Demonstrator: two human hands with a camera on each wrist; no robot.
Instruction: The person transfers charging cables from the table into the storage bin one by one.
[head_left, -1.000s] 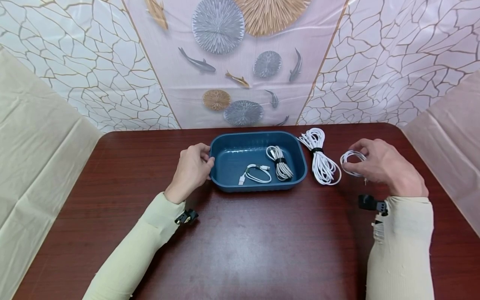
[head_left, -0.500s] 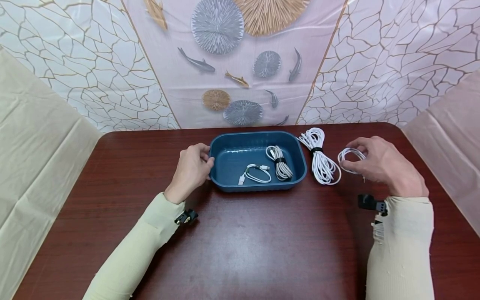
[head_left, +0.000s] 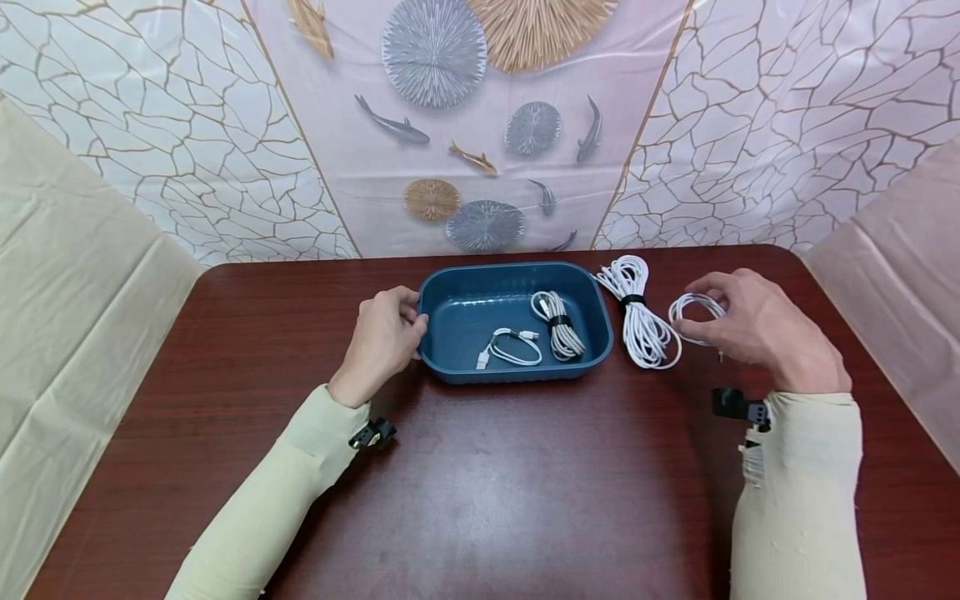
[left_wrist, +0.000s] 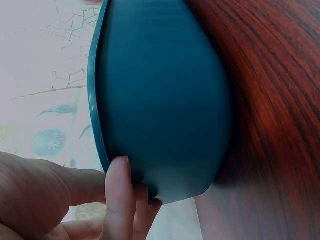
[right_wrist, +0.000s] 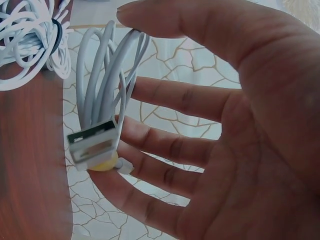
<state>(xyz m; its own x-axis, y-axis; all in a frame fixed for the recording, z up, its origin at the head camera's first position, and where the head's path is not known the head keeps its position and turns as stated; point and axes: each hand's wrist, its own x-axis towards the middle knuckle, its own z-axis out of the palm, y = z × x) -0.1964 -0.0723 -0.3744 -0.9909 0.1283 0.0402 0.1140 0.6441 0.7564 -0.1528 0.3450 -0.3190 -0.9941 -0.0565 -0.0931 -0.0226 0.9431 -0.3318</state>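
My right grip (head_left: 757, 323) pinches a thin white coiled cable (right_wrist: 105, 95), held over the red-brown wood-grained counter (head_left: 480, 483), beside a larger white cable bundle (head_left: 642, 323) with a black tie. Likely light, springy; best held across gathered loops, clear of its silver plug (right_wrist: 92, 146). My left grip (head_left: 381, 333) pinches the rim of a blue rounded-rectangular plastic tray (head_left: 517, 377).
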